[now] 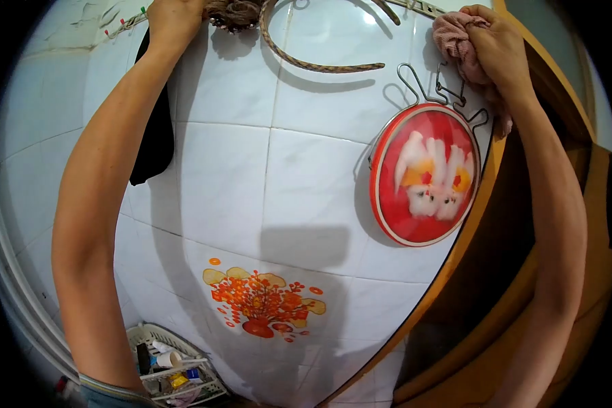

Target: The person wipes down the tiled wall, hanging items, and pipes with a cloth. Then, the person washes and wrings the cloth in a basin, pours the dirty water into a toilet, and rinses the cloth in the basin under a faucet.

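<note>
My left hand [175, 24] is raised at the top left, its fingers partly cut off by the frame edge, beside a brown ruffled hair tie [234, 15]. Whether it holds anything is not visible. At the upper right my right hand [500, 47] is closed on a bunched pink cloth [455, 42]. Below that hand hangs a round red mirror or plaque [425, 177] with white animal figures, upside down, on a wire stand [442, 92]. A braided headband [306, 64] hangs between my hands. Behind my left forearm is a black item [158, 136].
White wall tiles [224, 177] carry an orange flower sticker [268, 304]. A white basket [207, 364] with small items stands at the lower left. The wooden door frame [455, 272] runs down the right side. Small coloured hooks or clips [122, 24] are at the upper left.
</note>
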Motion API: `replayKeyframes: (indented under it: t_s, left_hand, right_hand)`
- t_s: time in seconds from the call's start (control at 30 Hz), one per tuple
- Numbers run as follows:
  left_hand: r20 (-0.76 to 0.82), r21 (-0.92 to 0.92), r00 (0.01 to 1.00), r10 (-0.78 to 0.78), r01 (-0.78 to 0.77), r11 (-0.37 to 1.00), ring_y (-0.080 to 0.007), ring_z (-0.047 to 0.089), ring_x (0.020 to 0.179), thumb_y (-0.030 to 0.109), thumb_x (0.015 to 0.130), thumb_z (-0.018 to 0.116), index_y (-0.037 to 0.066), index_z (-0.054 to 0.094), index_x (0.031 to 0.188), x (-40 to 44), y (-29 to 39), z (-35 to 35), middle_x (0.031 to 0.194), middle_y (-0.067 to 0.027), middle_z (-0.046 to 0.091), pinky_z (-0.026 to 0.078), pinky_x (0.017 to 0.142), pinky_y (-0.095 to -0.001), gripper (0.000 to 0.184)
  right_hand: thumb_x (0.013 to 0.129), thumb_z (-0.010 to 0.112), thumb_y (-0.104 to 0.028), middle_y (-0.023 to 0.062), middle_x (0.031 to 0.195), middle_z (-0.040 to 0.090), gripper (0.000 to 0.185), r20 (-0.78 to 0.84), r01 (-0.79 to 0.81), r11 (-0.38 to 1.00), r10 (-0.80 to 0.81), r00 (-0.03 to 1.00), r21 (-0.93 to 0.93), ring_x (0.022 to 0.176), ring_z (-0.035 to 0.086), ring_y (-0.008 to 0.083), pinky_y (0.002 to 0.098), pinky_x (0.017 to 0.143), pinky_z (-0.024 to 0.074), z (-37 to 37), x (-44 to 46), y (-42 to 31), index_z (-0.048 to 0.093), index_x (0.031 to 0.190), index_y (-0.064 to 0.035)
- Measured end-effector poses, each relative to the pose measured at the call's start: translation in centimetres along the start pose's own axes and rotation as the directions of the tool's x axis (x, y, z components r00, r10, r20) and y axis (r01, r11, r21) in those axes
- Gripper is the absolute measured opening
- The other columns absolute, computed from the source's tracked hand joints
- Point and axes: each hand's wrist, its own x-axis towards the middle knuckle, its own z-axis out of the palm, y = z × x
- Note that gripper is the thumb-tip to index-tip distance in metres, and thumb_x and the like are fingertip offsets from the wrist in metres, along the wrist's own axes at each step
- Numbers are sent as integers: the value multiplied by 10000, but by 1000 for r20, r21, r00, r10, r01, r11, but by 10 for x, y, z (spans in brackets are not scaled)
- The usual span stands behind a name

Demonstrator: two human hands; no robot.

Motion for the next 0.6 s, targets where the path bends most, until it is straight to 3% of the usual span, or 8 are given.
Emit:
replayKeyframes:
  t_s: [0.07,0.17,0.3,0.5,0.57,0.6]
  left_hand:
    - [-17,-64,1000,-24,23,998,-92,498,535,125,854,672,-14,624,680,0,2,-1,565,-41,586,413,506,-300,228]
    - [-46,1,999,-26,26,1000,-92,498,531,128,851,676,-13,622,667,2,4,-2,557,-46,585,407,501,-305,238]
    - [-61,45,998,25,-22,999,-91,491,521,134,850,679,-16,618,655,2,8,-1,551,-48,581,397,490,-308,253]
    - [16,-146,985,-172,172,974,-101,537,538,91,849,681,-6,643,712,1,-1,0,589,-38,610,431,500,-293,172]
    - [31,242,996,-87,77,967,-247,646,700,367,866,660,10,691,911,8,-11,-4,771,-133,690,518,699,-357,361]
    - [34,239,996,-86,76,968,-247,646,700,367,866,660,10,691,911,8,-16,-2,771,-133,690,518,699,-357,361]
  right_hand:
    - [846,549,15,125,721,672,128,26,28,1000,-28,999,0,659,611,147,275,618,504,1,-4,-12,659,867,77]
    - [829,553,15,135,721,672,125,-118,49,998,-52,992,-31,653,620,156,287,603,505,1,-14,-23,660,864,69]
    - [818,576,0,157,717,661,116,-132,-50,997,43,990,-52,642,634,182,307,584,505,-2,-15,-20,665,874,49]
    - [789,611,-16,188,725,650,90,-30,-28,974,22,999,-226,676,651,227,333,611,506,-2,-14,-33,652,859,25]
    - [780,620,-18,195,728,648,82,-23,12,957,-20,1000,-291,690,654,238,341,624,505,-5,-14,-35,644,848,21]
    - [775,623,-18,200,730,647,79,-2,-36,947,37,999,-318,701,654,249,348,634,504,-5,-8,-31,639,844,18]
